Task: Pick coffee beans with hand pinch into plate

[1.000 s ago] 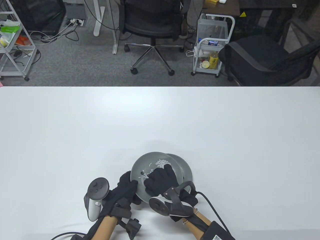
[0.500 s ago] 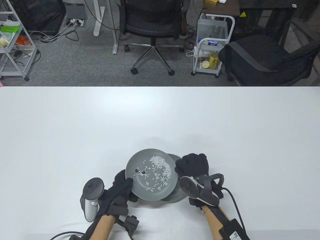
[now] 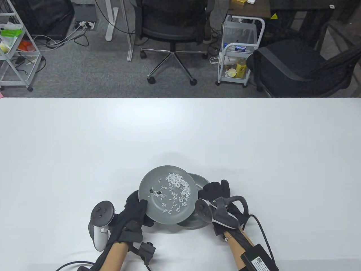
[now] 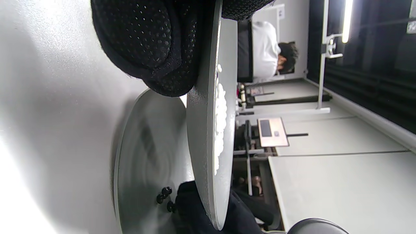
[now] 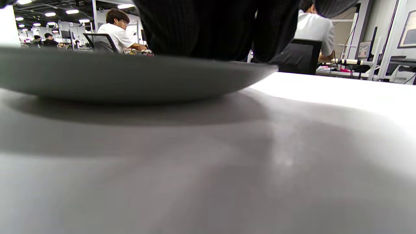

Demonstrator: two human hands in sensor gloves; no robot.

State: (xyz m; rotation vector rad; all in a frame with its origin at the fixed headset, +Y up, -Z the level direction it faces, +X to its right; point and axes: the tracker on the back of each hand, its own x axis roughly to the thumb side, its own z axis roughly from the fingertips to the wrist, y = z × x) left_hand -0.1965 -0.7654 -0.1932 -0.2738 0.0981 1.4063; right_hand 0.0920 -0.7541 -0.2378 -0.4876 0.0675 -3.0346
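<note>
L hand (image 3: 134,210): we saw it gripping the upper plate (image 3: 167,194) at its near-left rim, thumb on top, fingers (image 4: 152,48) wrapped underneath per left wrist view.
upper plate: was held off the table (image 3: 180,132), overlapping the lower plate (image 3: 200,180) and covering most of it; looked about level, round so no long axis to call.
grains (image 3: 177,183): white, elongated, heaped toward far-right of upper plate w/ loose ones scattered toward near side; long axes pointed every which way.
coffee beans on top (image 3: 157,193): 2 dark bits just left of plate centre, near each other; too small for us to call orientation.
beans below (image 4: 165,196): 3 dark ones clustered on lower plate in left wrist view.
R hand (image 3: 215,190): sat at right rim of lower plate, fingers curled; we couldn't tell if it pinched anything or how far open it was.
lower plate: sat flat on table in right wrist view, R fingers (image 5: 211,29) over its rim.
</note>
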